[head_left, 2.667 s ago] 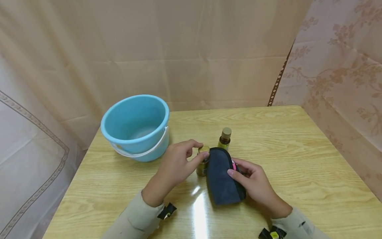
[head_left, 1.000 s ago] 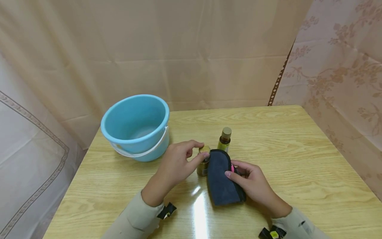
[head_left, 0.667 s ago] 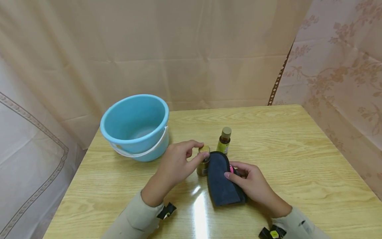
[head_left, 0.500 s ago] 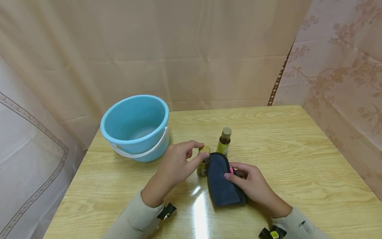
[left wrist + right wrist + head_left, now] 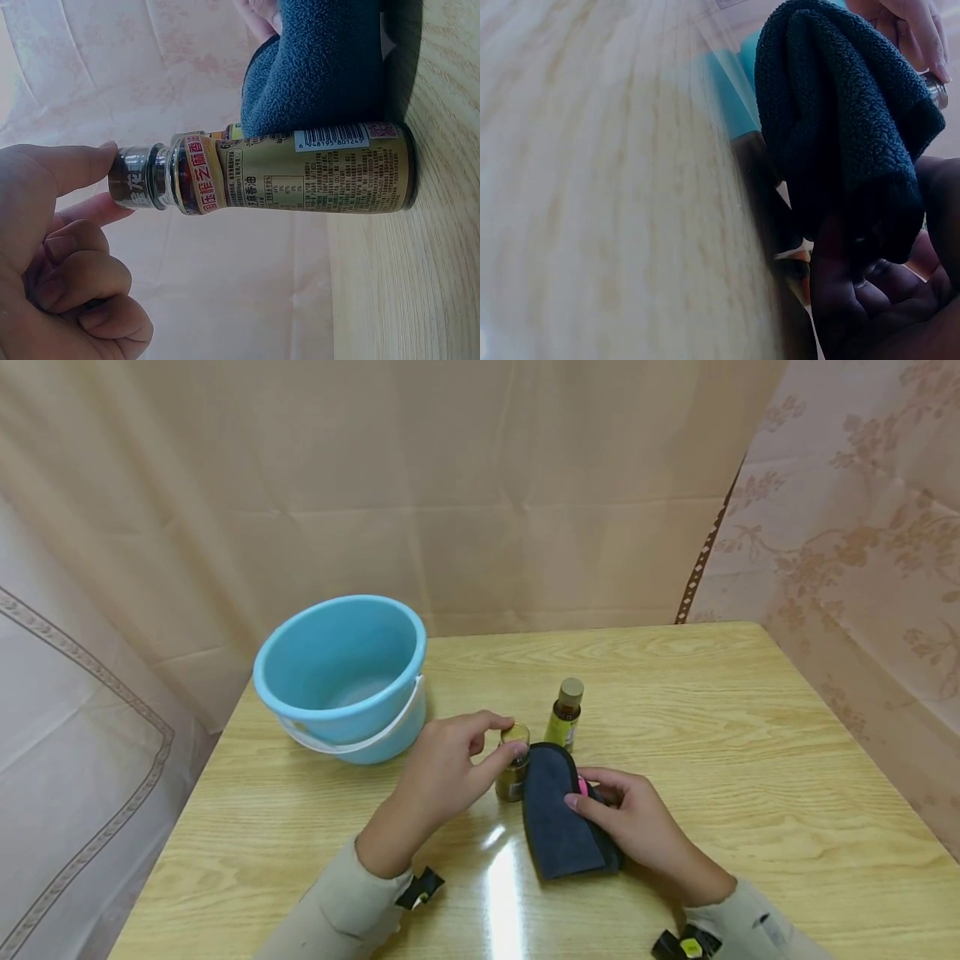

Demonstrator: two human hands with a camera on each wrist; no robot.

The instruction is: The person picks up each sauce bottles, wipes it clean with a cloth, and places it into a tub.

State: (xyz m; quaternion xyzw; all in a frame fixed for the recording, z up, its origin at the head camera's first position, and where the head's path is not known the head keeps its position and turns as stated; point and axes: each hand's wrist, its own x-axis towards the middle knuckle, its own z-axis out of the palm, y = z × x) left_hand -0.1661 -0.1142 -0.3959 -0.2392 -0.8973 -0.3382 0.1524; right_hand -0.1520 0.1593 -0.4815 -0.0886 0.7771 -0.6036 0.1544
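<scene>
In the head view my left hand [image 5: 453,760] pinches the cap of a sesame oil bottle [image 5: 511,781] between thumb and forefinger. The left wrist view shows this bottle [image 5: 322,176] upright on the table, with a gold label and barcode; its other fingers curl without touching it. My right hand [image 5: 637,814] grips a folded dark blue cloth [image 5: 558,827], thumb on top, and lays it against the bottle's right side. Fuzzy pile covers the cloth [image 5: 855,97] in the right wrist view, and a bit of pink shows by the thumb.
A second bottle [image 5: 563,718] with a yellow-green label stands just behind the cloth. Left of the hands, a light blue bucket [image 5: 337,714] with a white handle stands near the back edge of the wooden table [image 5: 712,718]. A beige curtain [image 5: 480,510] hangs behind.
Over the earlier frames my right hand has slid the cloth slightly down along the bottle, toward me, showing more of the rear bottle. My left hand stays on the cap.
</scene>
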